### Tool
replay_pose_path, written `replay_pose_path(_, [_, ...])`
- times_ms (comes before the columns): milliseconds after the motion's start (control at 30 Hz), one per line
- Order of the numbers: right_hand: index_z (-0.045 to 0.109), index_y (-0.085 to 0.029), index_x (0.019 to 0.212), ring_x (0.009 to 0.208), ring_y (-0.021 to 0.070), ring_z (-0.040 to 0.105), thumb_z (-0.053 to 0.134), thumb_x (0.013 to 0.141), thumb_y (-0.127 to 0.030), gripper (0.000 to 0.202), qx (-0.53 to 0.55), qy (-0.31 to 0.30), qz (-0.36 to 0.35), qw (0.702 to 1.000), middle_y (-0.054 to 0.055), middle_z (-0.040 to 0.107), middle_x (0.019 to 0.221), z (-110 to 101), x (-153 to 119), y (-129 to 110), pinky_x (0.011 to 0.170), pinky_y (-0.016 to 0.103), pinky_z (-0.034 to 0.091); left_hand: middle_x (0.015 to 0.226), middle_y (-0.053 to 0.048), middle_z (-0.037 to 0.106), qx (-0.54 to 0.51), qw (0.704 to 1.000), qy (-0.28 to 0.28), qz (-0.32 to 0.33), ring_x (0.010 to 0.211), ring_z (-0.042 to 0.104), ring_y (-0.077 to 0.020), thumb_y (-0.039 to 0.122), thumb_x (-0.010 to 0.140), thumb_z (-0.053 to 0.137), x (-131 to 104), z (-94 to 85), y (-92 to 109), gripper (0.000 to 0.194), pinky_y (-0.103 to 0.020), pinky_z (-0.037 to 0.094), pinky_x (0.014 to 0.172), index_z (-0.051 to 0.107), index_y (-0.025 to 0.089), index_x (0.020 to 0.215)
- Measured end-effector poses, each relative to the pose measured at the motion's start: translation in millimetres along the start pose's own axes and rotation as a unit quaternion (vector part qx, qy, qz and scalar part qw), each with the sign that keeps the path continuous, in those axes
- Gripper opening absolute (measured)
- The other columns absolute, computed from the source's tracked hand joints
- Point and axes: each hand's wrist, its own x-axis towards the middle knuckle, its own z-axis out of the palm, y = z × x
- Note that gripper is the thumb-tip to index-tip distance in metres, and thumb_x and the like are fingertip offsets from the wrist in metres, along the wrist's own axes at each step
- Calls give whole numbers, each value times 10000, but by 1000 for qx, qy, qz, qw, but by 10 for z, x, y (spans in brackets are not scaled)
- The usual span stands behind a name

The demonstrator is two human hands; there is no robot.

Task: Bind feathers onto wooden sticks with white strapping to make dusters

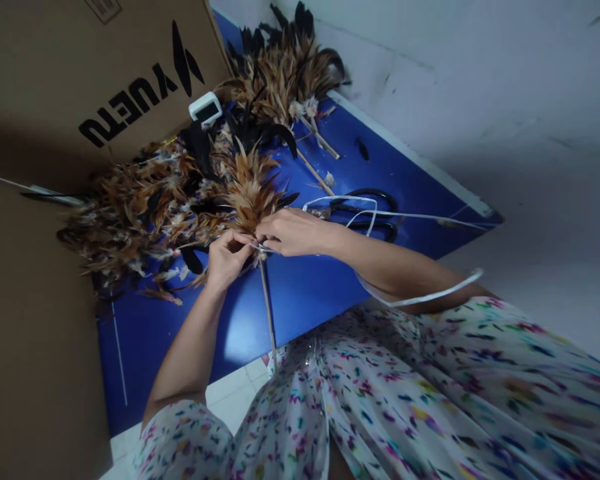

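Observation:
A feather duster lies on the blue tabletop, its brown feathers (250, 183) pointing away from me and its thin stick (267, 307) running toward my body. My left hand (227, 260) pinches a bit of white string at the base of the feathers. From the other side my right hand (297, 230) reaches over the same spot, with its fingers closed on the string around the stick. White string (420, 215) trails off to the right, and a loose end crosses my right forearm. Exactly how the string wraps is hidden by my fingers.
Loose brown and black feathers (140, 200) heap at the left. Another feather bundle with sticks (285, 67) lies at the back. Black-handled scissors (367, 200) rest at the right on the blue table (180, 353). A white device (205, 108) stands before a cardboard box (40, 60).

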Motion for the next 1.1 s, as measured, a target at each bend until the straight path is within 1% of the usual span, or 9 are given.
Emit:
replay_pose_path(100, [658,-146,959,801,130,566,465,818,-82,247,56,60,-9,997,65,678,938,17,29,28,673,239,342,746,-32,706,21,1000,-8,21,685,660,-130,295,679,756,1,-22,-27,198,-254,523,671,612,159,670])
replay_pose_path(267, [687,-128,911,807,124,572,459,803,-55,263,100,82,-2,992,66,684,901,177,116,83,736,234,368,802,-29,725,112,988,-12,107,752,679,-134,219,750,680,-31,-61,-38,75,-257,526,719,640,171,708])
replay_pose_path(433, [712,-111,902,725,106,575,480,779,-55,269,146,113,36,982,49,682,802,276,166,101,696,213,377,797,-37,735,253,932,20,258,769,694,-133,184,797,641,-46,-66,-20,73,-241,542,715,647,173,725])
replay_pose_path(533, [727,-110,891,671,89,570,499,760,-49,270,175,121,71,974,31,677,742,286,177,88,670,202,380,832,-43,745,299,900,28,315,799,705,-136,185,816,634,-32,-63,-82,84,-241,555,742,650,182,734])
replay_pose_path(667, [728,-98,888,659,81,575,528,732,-35,261,197,125,77,969,31,678,746,283,183,68,650,194,383,888,-56,752,321,878,33,352,825,715,-145,196,839,619,-17,-89,-223,94,-247,577,761,676,188,765])
replay_pose_path(767, [723,-94,895,609,63,552,529,725,-12,271,211,112,80,968,11,653,707,275,186,71,634,187,382,927,-68,752,321,876,22,360,854,717,-163,210,838,627,-16,-118,-286,86,-267,588,773,696,193,790])
replay_pose_path(867, [712,-95,909,542,36,523,520,753,-14,261,238,96,81,963,-5,634,715,266,190,91,609,179,387,947,-76,749,293,871,21,393,869,717,-174,174,831,634,-16,-132,-274,77,-274,588,779,709,191,834])
replay_pose_path(967, [696,-104,881,504,15,498,521,769,-20,225,256,94,64,960,-14,621,748,268,194,113,581,170,389,964,-89,747,272,853,22,445,880,719,-189,110,807,644,-16,-136,-237,131,-276,591,784,714,176,896])
replay_pose_path(1100, [655,-106,903,453,25,480,512,786,-29,200,313,67,74,944,-48,562,634,292,203,131,510,166,383,959,-74,751,297,854,23,427,866,723,-196,143,822,631,-19,-157,-265,111,-288,605,772,728,186,854])
